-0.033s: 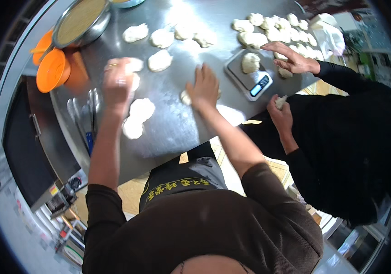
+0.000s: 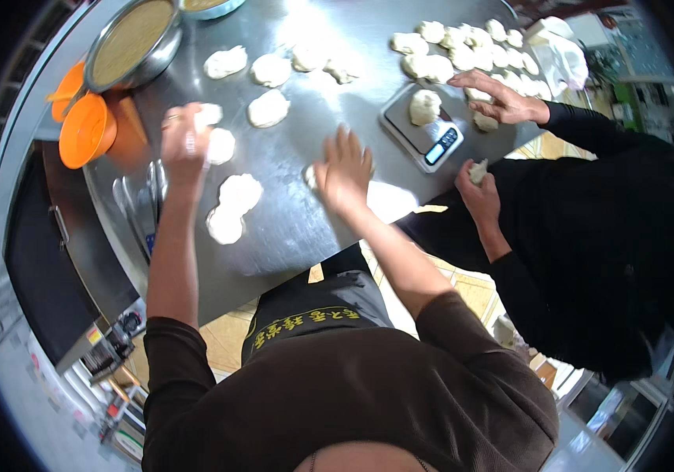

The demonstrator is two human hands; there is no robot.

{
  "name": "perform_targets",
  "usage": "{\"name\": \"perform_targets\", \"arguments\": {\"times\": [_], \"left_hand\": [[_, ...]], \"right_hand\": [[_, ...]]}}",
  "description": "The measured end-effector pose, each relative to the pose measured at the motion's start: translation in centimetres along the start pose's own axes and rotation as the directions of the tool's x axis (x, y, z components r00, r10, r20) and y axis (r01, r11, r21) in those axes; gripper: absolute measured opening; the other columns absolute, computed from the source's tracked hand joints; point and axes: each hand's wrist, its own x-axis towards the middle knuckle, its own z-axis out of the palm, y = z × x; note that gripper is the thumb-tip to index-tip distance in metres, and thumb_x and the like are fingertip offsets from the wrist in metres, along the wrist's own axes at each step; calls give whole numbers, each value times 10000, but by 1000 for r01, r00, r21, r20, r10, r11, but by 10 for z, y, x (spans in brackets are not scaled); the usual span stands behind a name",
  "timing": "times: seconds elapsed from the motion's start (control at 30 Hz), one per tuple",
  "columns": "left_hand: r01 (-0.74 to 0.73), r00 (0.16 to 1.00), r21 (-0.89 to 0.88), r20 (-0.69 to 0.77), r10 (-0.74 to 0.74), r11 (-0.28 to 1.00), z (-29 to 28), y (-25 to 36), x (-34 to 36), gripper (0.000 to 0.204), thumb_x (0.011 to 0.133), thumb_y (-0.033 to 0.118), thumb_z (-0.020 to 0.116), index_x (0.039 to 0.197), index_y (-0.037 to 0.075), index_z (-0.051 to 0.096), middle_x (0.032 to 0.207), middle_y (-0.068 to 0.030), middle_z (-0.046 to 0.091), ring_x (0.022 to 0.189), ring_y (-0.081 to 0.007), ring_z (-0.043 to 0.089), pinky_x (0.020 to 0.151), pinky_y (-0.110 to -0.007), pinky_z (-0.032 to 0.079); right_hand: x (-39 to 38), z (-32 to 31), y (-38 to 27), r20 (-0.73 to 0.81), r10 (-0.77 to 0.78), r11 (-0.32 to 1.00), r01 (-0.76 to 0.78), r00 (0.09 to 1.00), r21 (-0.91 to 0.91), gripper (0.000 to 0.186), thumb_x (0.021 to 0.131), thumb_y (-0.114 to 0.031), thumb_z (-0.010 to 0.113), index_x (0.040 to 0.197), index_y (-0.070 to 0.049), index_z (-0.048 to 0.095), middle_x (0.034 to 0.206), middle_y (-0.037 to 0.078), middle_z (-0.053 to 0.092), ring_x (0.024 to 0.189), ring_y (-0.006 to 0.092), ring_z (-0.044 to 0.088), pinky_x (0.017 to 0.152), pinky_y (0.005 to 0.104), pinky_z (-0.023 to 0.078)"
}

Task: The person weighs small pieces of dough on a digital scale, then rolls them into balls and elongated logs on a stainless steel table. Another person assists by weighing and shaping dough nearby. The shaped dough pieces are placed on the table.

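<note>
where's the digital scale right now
In the head view, the digital scale sits on the right part of the steel table, between the person's right hand and the co-worker's raised hand, with a dough lump on it.

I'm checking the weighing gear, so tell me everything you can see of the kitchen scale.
The kitchen scale is flat and roughly rectangular, with a grey, metal-looking platform and a pale rim. At its near end, a dark panel holds a lit bluish screen, so it appears switched on. It lies flat, turned at an angle, on the shiny metal table, right of the person's right hand. A pale dough lump rests on it. Whether the co-worker's nearby hand touches it is unclear.
</note>
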Motion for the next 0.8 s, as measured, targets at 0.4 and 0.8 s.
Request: {"name": "perform_targets", "arguments": {"times": [0.4,0.8], "left_hand": [[416,893,-506,386,-232,756,23,147,47,412,820,60,559,1220,-34,580,1240,-240,576,1222,-403,506,1072,-449,374],[176,812,-56,573,-113,983,118,191,54,577,994,368,344,1494,79,341,1571,-89,301,1481,-270,185,1152,-621,124]], "right_hand": [[70,14,6,-164,215,967,-186,963,176,653,910,-395,534,1457,-75,378,1541,207,287,1453,379,182,1170,560,105],[64,-1,58,-238,-101,972,147,966,186,508,903,-194,452,1348,52,462,1457,216,416,1404,370,312,1133,505,269]]}}
